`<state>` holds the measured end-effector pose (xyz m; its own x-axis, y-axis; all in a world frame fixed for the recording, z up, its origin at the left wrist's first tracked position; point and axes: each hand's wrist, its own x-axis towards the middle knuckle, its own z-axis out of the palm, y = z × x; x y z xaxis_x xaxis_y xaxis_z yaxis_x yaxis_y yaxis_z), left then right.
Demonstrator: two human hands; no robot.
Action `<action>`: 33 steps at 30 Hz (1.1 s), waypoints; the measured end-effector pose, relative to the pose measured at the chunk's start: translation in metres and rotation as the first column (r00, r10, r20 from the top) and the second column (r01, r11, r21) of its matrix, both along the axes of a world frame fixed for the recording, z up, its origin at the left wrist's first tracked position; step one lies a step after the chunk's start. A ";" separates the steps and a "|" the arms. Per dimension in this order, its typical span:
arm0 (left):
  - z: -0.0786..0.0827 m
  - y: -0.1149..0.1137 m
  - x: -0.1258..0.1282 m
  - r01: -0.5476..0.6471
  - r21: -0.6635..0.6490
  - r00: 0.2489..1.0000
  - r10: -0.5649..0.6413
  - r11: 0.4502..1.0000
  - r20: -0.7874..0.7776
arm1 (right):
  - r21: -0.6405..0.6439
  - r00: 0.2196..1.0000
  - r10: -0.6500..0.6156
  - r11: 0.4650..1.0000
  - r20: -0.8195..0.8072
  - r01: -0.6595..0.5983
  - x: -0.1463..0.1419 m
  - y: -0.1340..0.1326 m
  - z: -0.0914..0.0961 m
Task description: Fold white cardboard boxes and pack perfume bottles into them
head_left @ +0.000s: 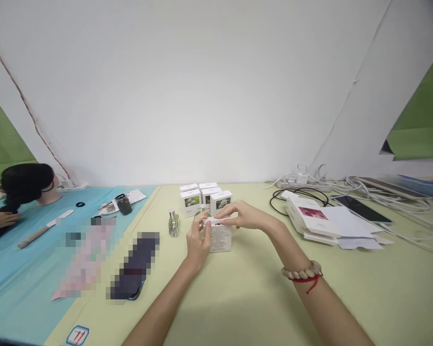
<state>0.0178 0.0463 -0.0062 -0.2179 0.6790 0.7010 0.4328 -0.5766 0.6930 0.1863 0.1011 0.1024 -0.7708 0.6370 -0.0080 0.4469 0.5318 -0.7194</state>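
Note:
A small white box (222, 238) with fine print on its side stands on the pale yellow-green table (245, 298), at the centre. My left hand (197, 242) grips its left side, fingers curled round the edge. My right hand (242, 215) pinches the top flap from above. Just behind stand several matching white boxes (205, 197) with flower pictures. A small glass perfume bottle (173, 223) stands upright to the left of the held box, apart from my hands.
Flat white cartons and papers (323, 220) lie at right, with a power strip (299, 182), cables (382, 192) and a dark tablet (361, 208) behind. At left, on a blue cloth (18, 278), are a mannequin head (29, 185), a dark jar (123, 203) and another person's hand (0, 220).

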 end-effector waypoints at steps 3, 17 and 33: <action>0.000 -0.001 -0.001 0.020 0.014 0.995 -0.019 1.000 -0.097 | -0.110 0.999 0.012 0.994 0.053 -0.007 0.000 -0.006 0.004; 0.001 -0.011 0.013 0.100 -0.208 0.953 -0.154 0.973 -0.260 | -0.152 0.980 -0.015 0.987 0.197 0.046 0.004 -0.014 0.011; -0.014 0.003 0.015 -0.029 -0.278 0.998 0.013 0.960 -0.059 | 0.313 0.984 -0.169 0.939 0.056 0.143 0.011 0.036 -0.028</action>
